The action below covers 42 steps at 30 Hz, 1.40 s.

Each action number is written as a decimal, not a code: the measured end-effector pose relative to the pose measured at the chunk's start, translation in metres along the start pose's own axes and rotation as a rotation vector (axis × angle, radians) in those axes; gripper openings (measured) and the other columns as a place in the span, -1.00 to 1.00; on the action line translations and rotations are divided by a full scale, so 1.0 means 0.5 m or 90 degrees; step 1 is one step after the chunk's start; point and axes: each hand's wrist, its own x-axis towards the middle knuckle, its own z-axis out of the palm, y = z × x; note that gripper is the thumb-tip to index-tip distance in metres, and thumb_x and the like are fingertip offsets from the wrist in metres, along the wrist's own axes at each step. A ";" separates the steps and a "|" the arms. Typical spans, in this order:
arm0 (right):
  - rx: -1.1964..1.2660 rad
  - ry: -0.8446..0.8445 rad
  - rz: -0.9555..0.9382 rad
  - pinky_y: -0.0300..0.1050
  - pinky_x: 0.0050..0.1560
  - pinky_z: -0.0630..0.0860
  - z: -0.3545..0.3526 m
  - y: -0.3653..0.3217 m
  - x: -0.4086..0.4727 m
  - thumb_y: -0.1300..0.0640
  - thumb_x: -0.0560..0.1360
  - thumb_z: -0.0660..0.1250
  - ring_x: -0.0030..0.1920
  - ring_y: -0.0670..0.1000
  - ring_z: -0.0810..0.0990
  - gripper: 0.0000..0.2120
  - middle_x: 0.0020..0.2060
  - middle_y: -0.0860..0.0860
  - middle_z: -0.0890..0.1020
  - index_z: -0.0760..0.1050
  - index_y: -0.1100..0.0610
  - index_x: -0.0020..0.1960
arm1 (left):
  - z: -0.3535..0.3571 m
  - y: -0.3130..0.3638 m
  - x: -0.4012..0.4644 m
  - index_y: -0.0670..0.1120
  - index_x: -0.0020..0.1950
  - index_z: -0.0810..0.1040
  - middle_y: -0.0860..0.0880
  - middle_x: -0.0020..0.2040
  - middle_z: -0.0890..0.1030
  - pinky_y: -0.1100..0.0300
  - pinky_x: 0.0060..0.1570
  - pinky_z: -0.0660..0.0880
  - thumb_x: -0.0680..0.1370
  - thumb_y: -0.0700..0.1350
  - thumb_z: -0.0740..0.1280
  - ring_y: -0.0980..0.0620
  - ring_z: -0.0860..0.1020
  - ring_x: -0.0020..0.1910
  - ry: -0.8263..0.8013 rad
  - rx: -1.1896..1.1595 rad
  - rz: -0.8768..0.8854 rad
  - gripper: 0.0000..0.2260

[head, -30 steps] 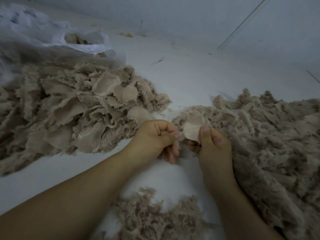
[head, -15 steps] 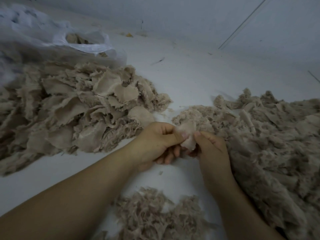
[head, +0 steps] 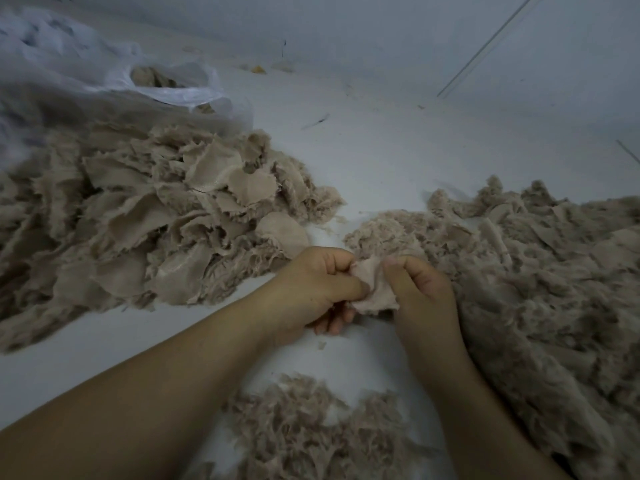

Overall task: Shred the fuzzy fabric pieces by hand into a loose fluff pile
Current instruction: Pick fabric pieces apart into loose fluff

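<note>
A small beige fuzzy fabric piece (head: pixel 374 289) is held between both hands at the middle of the view. My left hand (head: pixel 320 285) pinches its left edge with thumb and curled fingers. My right hand (head: pixel 420 289) grips its right side, thumb on top. A heap of flat-backed fabric pieces (head: pixel 145 216) lies to the left. A big heap of fuzzy fabric (head: pixel 540 282) spreads to the right, touching my right hand. A loose fluff pile (head: pixel 311 431) sits on the floor below my hands, between my forearms.
The white floor (head: pixel 363 157) runs back to a pale wall. A translucent white plastic bag (head: pixel 166 84) holding more beige fabric lies at the back left. Small bits of debris (head: pixel 258 69) lie near the wall.
The piece has been pulled down and crumpled between the hands. My right thumb has shifted from its front to its top edge, and both hands sit slightly lower and closer together.
</note>
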 end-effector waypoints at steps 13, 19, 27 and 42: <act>0.081 0.085 0.017 -0.20 -0.35 0.48 -0.004 0.012 0.007 0.27 0.60 0.21 -0.36 -0.06 0.51 -0.62 -0.39 0.05 0.58 0.55 0.06 -0.35 | -0.011 -0.002 0.003 -0.08 -0.15 0.43 -0.10 -0.46 0.45 0.28 -0.60 0.24 0.56 0.04 0.34 -0.02 0.38 -0.57 0.405 -0.347 0.225 -0.77; 0.080 0.096 0.004 -0.24 -0.48 0.35 0.000 0.006 0.000 0.19 0.58 0.18 -0.49 -0.07 0.37 -0.60 -0.51 0.01 0.46 0.48 0.08 -0.42 | 0.015 -0.040 0.035 -0.09 -0.19 0.59 -0.01 -0.26 0.58 0.37 -0.34 0.39 0.51 -0.16 0.44 0.22 0.45 -0.45 0.321 0.290 0.275 -0.90; 0.070 0.043 0.012 -0.24 -0.36 0.42 0.007 0.005 -0.002 0.25 0.64 0.18 -0.37 -0.06 0.47 -0.71 -0.37 0.11 0.56 0.55 0.26 -0.20 | 0.001 -0.016 0.073 -0.01 0.26 0.60 -0.03 0.19 0.61 -0.01 0.24 0.45 0.61 -0.21 0.23 -0.05 0.52 0.23 0.124 0.461 0.129 -0.72; -0.150 0.036 -0.007 -0.20 -0.05 0.56 0.007 0.003 0.001 0.09 0.68 0.10 -0.09 -0.20 0.64 -0.70 -0.12 -0.11 0.69 0.61 -0.04 0.00 | 0.024 -0.015 0.024 -0.19 -0.25 0.62 -0.23 -0.40 0.62 0.02 -0.36 0.58 0.45 -0.34 0.47 -0.09 0.57 -0.45 0.233 0.020 0.187 -0.88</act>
